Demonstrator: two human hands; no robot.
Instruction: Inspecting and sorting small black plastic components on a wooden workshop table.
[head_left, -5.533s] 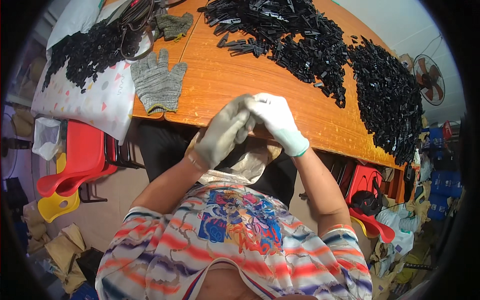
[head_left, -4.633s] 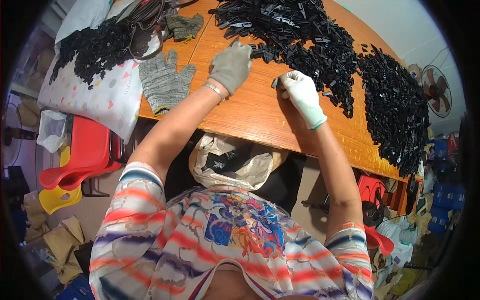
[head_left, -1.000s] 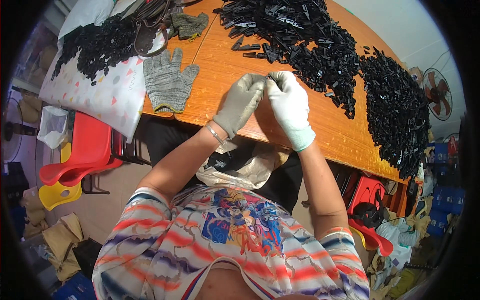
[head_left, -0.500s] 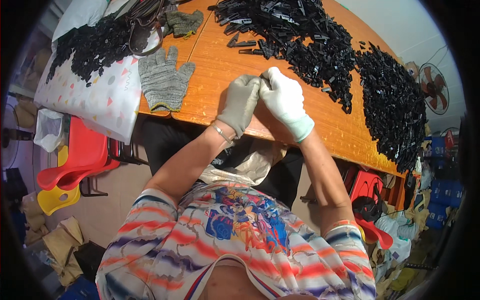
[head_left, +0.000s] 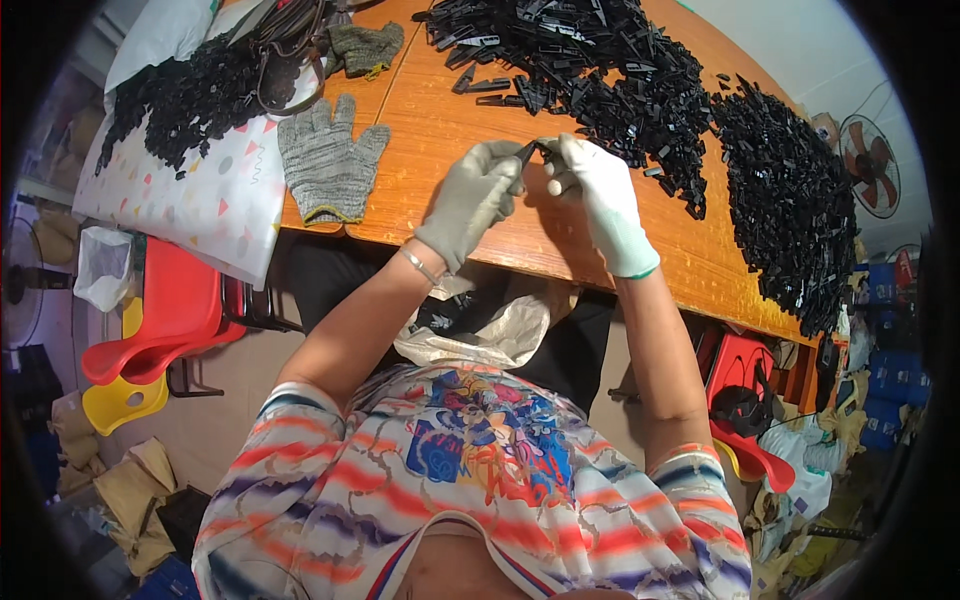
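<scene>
My orange table [head_left: 440, 120] has a spare grey glove [head_left: 325, 160] lying flat. My left hand [head_left: 470, 200] and right hand [head_left: 598, 195] both pinch one small black clip [head_left: 532, 150] above the table. The big pile of black clips [head_left: 640, 80] sits close behind for easy grabbing.

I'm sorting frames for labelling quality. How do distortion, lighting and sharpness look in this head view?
Head view: strong fisheye, so the orange table edge bows and a black vignette rings the frame. Lighting is even daylight with soft shadows and no harsh glare. The left hand and right hand are fairly sharp, but the small black part pinched between them is too small to resolve, and the black parts pile merges into one mass.
</scene>
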